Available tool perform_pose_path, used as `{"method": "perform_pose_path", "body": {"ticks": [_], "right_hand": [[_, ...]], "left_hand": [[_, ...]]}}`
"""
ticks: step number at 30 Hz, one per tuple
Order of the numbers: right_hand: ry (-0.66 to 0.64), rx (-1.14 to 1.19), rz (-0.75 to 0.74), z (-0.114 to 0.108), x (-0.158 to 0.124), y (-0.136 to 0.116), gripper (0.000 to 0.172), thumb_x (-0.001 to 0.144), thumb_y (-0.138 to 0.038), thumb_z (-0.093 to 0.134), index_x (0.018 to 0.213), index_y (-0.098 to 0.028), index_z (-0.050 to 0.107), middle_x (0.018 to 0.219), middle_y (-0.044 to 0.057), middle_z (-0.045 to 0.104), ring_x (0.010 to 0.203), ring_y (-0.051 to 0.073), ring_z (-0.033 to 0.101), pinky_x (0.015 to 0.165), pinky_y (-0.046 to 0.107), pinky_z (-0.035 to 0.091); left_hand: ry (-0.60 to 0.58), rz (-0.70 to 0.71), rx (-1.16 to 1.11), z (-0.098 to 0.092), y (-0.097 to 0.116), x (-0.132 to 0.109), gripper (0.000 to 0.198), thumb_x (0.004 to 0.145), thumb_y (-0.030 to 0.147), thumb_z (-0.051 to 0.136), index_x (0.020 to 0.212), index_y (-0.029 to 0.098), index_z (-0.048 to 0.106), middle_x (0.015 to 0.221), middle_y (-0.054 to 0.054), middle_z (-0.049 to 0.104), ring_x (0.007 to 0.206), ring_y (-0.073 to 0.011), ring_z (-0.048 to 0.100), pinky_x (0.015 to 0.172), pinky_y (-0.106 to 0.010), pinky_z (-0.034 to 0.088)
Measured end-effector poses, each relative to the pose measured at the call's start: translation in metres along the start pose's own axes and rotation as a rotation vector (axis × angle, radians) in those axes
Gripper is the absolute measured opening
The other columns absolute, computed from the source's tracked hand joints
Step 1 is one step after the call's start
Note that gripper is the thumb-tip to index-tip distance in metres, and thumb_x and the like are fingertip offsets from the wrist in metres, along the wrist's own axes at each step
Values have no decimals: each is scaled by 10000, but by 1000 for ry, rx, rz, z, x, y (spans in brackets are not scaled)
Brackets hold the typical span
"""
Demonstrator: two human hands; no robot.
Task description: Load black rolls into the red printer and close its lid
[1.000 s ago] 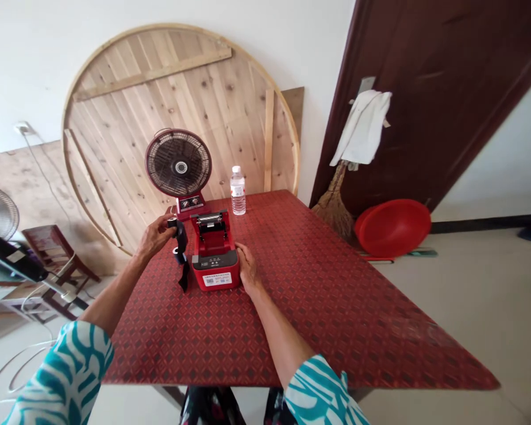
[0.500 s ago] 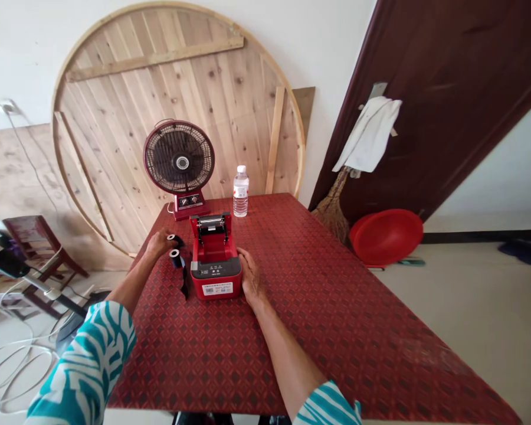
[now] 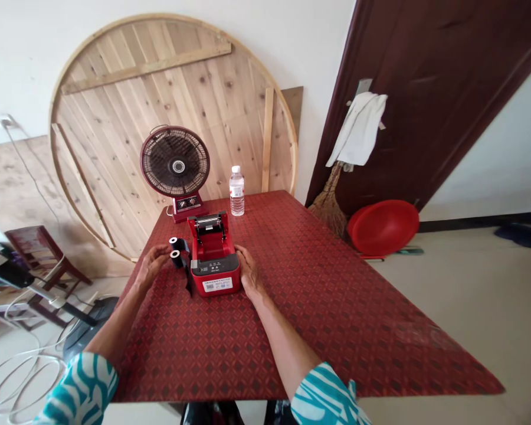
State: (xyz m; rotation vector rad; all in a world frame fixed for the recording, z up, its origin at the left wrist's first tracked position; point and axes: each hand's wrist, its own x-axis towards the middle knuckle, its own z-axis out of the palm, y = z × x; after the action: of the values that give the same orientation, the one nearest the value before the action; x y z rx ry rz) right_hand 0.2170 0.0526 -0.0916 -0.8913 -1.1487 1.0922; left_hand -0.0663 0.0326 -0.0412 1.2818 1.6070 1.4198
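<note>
A red and black label printer (image 3: 216, 276) stands on the patterned red table with its lid raised and its inside bare. My right hand (image 3: 251, 274) rests along the printer's right side, fingers stretched out against it. To the left of the printer lie two small black ribbon rolls with white cores: the far roll (image 3: 174, 242) and the near roll (image 3: 176, 258). A loose black strip (image 3: 188, 280) trails from them toward me beside the printer. My left hand (image 3: 154, 264) is just left of the rolls, its fingers extended and nothing visible in them.
A dark red table fan (image 3: 177, 168) and a clear water bottle (image 3: 236, 192) stand at the table's far end. Behind leans a round wooden board (image 3: 230, 118). Right of the table are a straw broom (image 3: 330, 206) and a red basin (image 3: 384, 227).
My left hand has let go of the far ribbon roll and drawn back to the left. That roll now stands beside the near one. My right hand stays at the printer.
</note>
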Motion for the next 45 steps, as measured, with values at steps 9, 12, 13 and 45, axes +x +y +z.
{"method": "perform_pose_path", "body": {"ticks": [9,12,13,45], "right_hand": [[-8,-16,-18,-1,-4,-4,412,847,-524,487,1099,-243,653,1148,52,680,1111,237,579,968,392,433],[-5,-13,-39,1,-5,-7,378,849,-501,489,1067,-248,667,1104,46,694,1090,229,585,964,384,434],[-2,-9,-45,1,-4,-7,369,850,-493,488,1060,-250,671,1095,44,695,1084,226,586,965,381,431],[8,-39,-91,2,-3,-3,339,861,-437,457,1047,-255,674,1089,38,686,1080,209,589,995,372,413]], "left_hand": [[-74,14,63,20,-4,-20,578,545,517,784,984,181,616,1012,-98,728,998,-294,671,899,-429,516],[-68,38,-91,12,10,-21,674,584,567,775,1108,182,597,1050,-102,722,946,-273,688,811,-378,556],[-81,49,-136,9,17,-23,697,605,570,768,1156,185,583,1061,-104,718,918,-264,694,778,-360,563],[18,293,277,75,73,-27,421,814,513,541,1014,172,689,874,-58,739,778,-184,680,695,-269,528]]}}
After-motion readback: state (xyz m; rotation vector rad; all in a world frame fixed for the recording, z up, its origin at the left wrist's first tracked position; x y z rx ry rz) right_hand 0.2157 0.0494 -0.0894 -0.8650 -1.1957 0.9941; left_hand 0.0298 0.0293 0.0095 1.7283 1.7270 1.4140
